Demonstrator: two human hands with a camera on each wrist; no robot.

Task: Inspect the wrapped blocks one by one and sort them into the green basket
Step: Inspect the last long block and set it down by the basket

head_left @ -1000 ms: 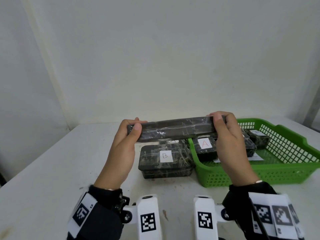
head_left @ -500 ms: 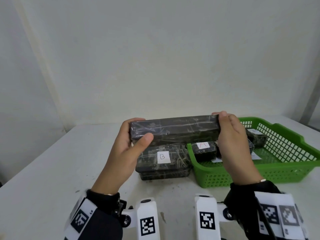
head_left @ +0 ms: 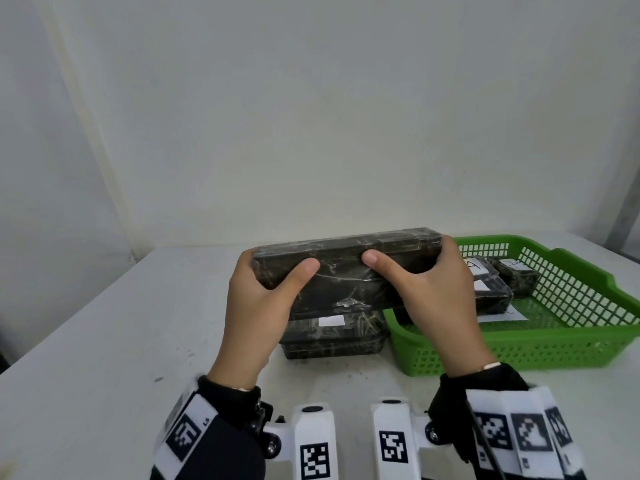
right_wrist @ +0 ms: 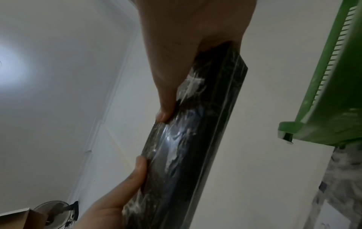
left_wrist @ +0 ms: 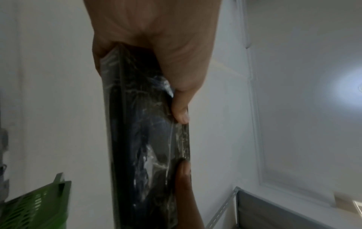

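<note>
A dark block wrapped in clear film (head_left: pixel 346 268) (left_wrist: pixel 145 139) (right_wrist: pixel 195 139) is held up above the table, its broad face tilted toward me. My left hand (head_left: pixel 258 299) grips its left end, thumb on the near face. My right hand (head_left: pixel 436 296) grips its right end, thumb near the middle. Below it another wrapped block (head_left: pixel 332 336) with a white label lies on the table. The green basket (head_left: pixel 554 344) at the right holds wrapped blocks (head_left: pixel 491 292) labelled A.
The white table (head_left: pixel 104 341) stretches out to the left and front. A white wall stands close behind. Wrist camera mounts with black-and-white markers (head_left: pixel 315 441) sit at the bottom of the head view.
Both hands have rotated the held block so its broad face turns toward me, and lowered it slightly. My right thumb has slid toward the block's middle.
</note>
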